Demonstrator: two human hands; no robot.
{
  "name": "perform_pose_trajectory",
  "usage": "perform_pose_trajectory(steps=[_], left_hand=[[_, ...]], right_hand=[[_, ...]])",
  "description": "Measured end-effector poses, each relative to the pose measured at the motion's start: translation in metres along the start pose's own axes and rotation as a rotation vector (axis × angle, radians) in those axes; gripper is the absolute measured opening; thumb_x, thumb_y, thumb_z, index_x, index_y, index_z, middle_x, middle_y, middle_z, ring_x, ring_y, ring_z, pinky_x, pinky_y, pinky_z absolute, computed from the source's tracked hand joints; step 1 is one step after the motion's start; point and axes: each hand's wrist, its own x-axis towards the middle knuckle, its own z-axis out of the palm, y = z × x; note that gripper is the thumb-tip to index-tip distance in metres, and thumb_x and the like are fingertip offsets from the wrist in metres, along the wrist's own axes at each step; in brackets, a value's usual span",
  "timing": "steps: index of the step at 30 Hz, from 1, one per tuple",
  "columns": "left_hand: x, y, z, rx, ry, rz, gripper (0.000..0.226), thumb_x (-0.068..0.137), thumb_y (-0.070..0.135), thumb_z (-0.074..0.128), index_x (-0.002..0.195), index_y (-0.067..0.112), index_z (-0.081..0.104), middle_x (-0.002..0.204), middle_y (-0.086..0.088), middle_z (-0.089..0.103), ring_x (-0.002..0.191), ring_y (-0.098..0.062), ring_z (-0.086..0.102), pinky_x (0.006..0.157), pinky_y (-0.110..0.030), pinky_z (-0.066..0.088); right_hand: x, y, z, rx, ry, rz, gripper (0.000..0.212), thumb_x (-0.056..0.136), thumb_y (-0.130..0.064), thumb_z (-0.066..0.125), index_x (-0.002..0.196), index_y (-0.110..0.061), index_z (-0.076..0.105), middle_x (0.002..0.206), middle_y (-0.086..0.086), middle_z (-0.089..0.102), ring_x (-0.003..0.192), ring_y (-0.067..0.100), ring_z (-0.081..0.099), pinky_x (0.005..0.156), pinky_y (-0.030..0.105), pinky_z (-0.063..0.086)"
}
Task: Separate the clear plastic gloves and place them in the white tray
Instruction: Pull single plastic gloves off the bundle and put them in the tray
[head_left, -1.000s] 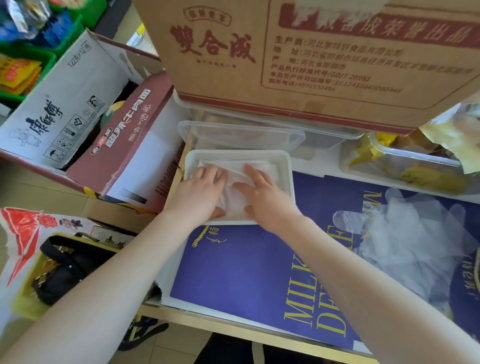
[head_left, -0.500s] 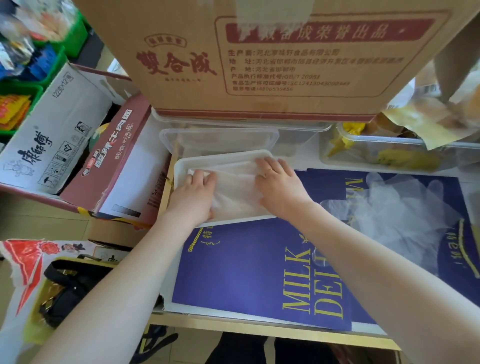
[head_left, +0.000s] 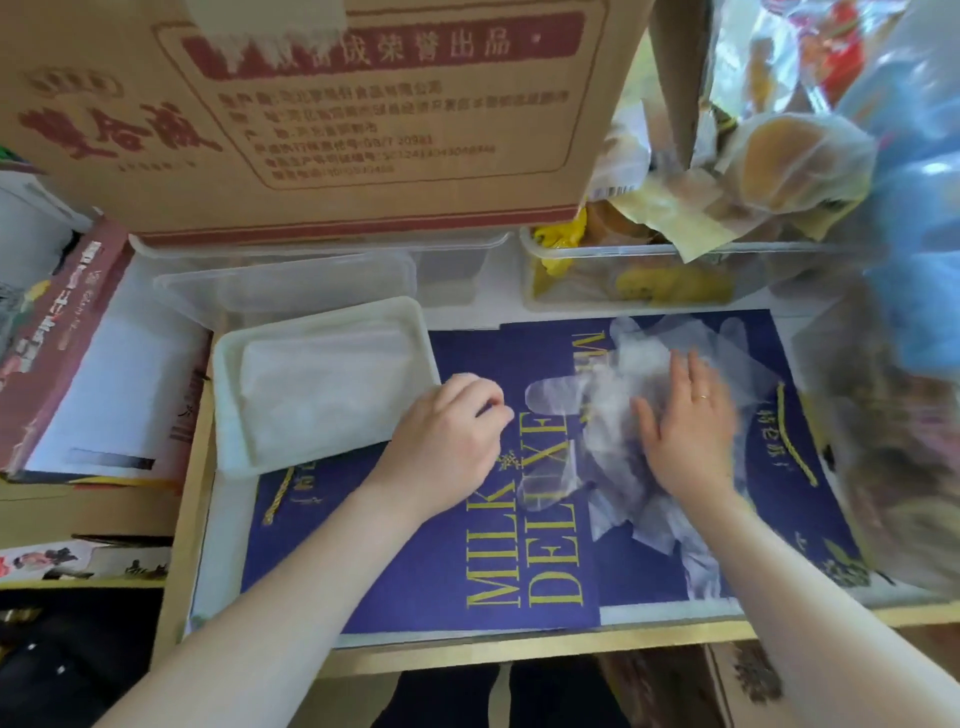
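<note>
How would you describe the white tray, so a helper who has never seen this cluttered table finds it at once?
Start at the big brown cardboard box at the back, then look just below it, left of the dark blue sheet with yellow lettering. The white tray lies there, with clear plastic gloves flat inside. Unlike the clear containers behind it, it is opaque, shallow and white.
</note>
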Motion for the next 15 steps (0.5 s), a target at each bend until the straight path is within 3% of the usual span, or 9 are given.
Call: perform_pose_trajectory(steps=[2, 4, 6, 8, 11, 13, 15], left_hand=[[0.010, 0.014, 0.008, -0.030, -0.049, 0.013, 0.029, 0.080, 0.013, 0.043, 0.082, 0.007, 0.071, 0.085, -0.006, 0.064, 0.081, -0.026, 0.061, 0.059, -0.033, 0.052], [0.020, 0.024, 0.016, -0.067, -0.093, 0.013, 0.031, 0.080, 0.015, 0.042, 0.084, 0.008, 0.071, 0.086, -0.005, 0.065, 0.081, -0.026, 0.062, 0.060, -0.036, 0.053], [0.027, 0.033, 0.024, -0.109, -0.125, 0.000, 0.033, 0.081, 0.018, 0.041, 0.086, 0.008, 0.071, 0.088, -0.005, 0.065, 0.081, -0.026, 0.063, 0.061, -0.036, 0.055], [0.033, 0.042, 0.032, -0.154, -0.157, -0.025, 0.032, 0.082, 0.019, 0.043, 0.093, 0.007, 0.070, 0.093, -0.006, 0.065, 0.083, -0.027, 0.063, 0.063, -0.038, 0.056], [0.042, 0.058, 0.044, -0.240, -0.217, -0.159, 0.030, 0.089, 0.017, 0.053, 0.117, 0.009, 0.061, 0.117, -0.006, 0.058, 0.106, -0.027, 0.056, 0.082, -0.042, 0.052], [0.050, 0.067, 0.046, -0.351, -0.225, -0.265, 0.043, 0.092, 0.023, 0.055, 0.134, 0.012, 0.047, 0.135, -0.003, 0.046, 0.124, -0.021, 0.042, 0.100, -0.034, 0.039], [0.060, 0.077, 0.044, -0.443, -0.197, -0.326, 0.054, 0.092, 0.030, 0.055, 0.141, 0.016, 0.036, 0.143, 0.001, 0.037, 0.131, -0.015, 0.032, 0.103, -0.020, 0.025]], right_hand=[[0.005, 0.016, -0.006, -0.042, -0.070, 0.096, 0.073, 0.092, -0.050, 0.043, 0.144, 0.000, 0.026, 0.148, 0.022, 0.030, 0.135, 0.039, 0.030, 0.108, 0.049, 0.024], [0.007, 0.029, -0.009, -0.092, -0.111, 0.098, 0.066, 0.090, -0.046, 0.053, 0.138, -0.003, 0.037, 0.143, 0.019, 0.038, 0.125, 0.040, 0.037, 0.100, 0.047, 0.032], [0.005, 0.037, -0.009, -0.068, -0.064, 0.046, 0.042, 0.090, -0.036, 0.056, 0.117, -0.004, 0.053, 0.122, 0.019, 0.051, 0.108, 0.039, 0.046, 0.085, 0.043, 0.038], [0.002, 0.039, -0.010, 0.015, -0.027, 0.037, 0.020, 0.092, -0.027, 0.054, 0.092, -0.007, 0.053, 0.099, 0.016, 0.055, 0.093, 0.036, 0.050, 0.067, 0.036, 0.035], [-0.001, 0.042, -0.012, 0.139, -0.017, 0.031, 0.016, 0.092, -0.021, 0.054, 0.081, -0.010, 0.051, 0.086, 0.010, 0.057, 0.081, 0.031, 0.053, 0.060, 0.031, 0.030], [-0.005, 0.040, -0.022, 0.223, 0.032, -0.053, 0.012, 0.089, -0.019, 0.058, 0.082, -0.009, 0.057, 0.082, 0.007, 0.058, 0.077, 0.028, 0.054, 0.060, 0.032, 0.035], [-0.011, 0.039, -0.034, 0.282, 0.089, -0.206, 0.010, 0.085, -0.015, 0.065, 0.080, -0.008, 0.058, 0.078, 0.006, 0.058, 0.071, 0.027, 0.054, 0.057, 0.033, 0.040]])
